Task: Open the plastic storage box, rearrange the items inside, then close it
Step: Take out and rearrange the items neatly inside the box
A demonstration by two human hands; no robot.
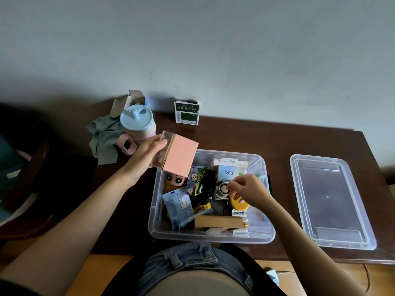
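— Both hands are working over the open plastic storage box (210,236) on the dark worktop (235,133); its lid (333,201) is lying apart to the right.

— What are you holding?

— Your left hand (149,152) is gripping a pink box (181,158) with a clear end, raised and tilted over the box's far left corner. Your right hand (250,189) is reaching in, fingertips pinching at something by the small white fan (222,189) and a yellow item (238,202); what the grip is closing on, I cannot tell.

— How to do this well?

— Clear a flat gap first, then be lowering the pink box level, clear of the cartoon cubes (197,180).
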